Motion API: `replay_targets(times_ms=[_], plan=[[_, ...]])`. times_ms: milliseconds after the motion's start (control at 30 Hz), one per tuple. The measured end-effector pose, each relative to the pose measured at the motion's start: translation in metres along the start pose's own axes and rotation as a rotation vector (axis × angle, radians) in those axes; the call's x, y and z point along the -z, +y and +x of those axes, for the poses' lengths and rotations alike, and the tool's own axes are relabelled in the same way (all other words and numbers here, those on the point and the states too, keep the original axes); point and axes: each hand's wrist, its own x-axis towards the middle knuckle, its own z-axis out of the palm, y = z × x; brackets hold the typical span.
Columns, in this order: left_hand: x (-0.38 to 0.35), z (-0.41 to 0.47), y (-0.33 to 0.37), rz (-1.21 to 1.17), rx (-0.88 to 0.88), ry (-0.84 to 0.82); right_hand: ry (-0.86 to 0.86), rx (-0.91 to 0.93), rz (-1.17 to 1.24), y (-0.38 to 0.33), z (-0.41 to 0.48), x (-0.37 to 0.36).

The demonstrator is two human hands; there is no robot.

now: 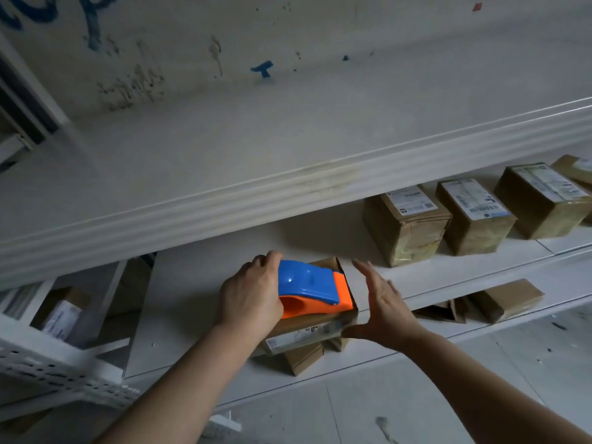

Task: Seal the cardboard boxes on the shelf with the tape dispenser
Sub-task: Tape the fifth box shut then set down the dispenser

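Observation:
A blue and orange tape dispenser (312, 288) rests on top of a brown cardboard box (307, 334) on the white middle shelf (198, 299). My left hand (253, 291) grips the dispenser's rear end. Just to the right of the box, my right hand (382, 302) is held flat with fingers apart, empty and close to the box's side. Three taped boxes with white labels stand further right on the same shelf: one (405, 224), another (474, 216) and a third (541, 200).
The upper shelf's thick front lip (288, 193) overhangs the working shelf. A lower shelf holds flattened cardboard (506, 299) at the right. At the left, a perforated metal rack (48, 363) holds more parcels (61, 312). The floor below is tiled.

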Motion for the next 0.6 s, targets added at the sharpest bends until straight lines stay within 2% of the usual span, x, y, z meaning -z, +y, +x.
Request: replay_targets(times_ms=[133,233,367,467,600], plan=[[0.002,0.001,-0.005,0.018,0.002,-0.024,-0.053,0.157,-0.064,-0.01,0.017,0.005],[0.006,0.002,-0.016,0.008,0.025,-0.041,-0.036,0.101,-0.12,-0.016,0.023,0.009],[0.014,-0.008,-0.084,-0.043,0.224,-0.092,-0.008,0.078,-0.254,-0.024,0.022,0.012],[0.021,-0.031,-0.141,0.004,0.351,-0.149,-0.019,0.039,-0.309,-0.031,0.022,0.014],[0.01,-0.052,-0.164,0.015,0.34,-0.18,-0.017,0.025,-0.333,-0.035,0.023,0.017]])
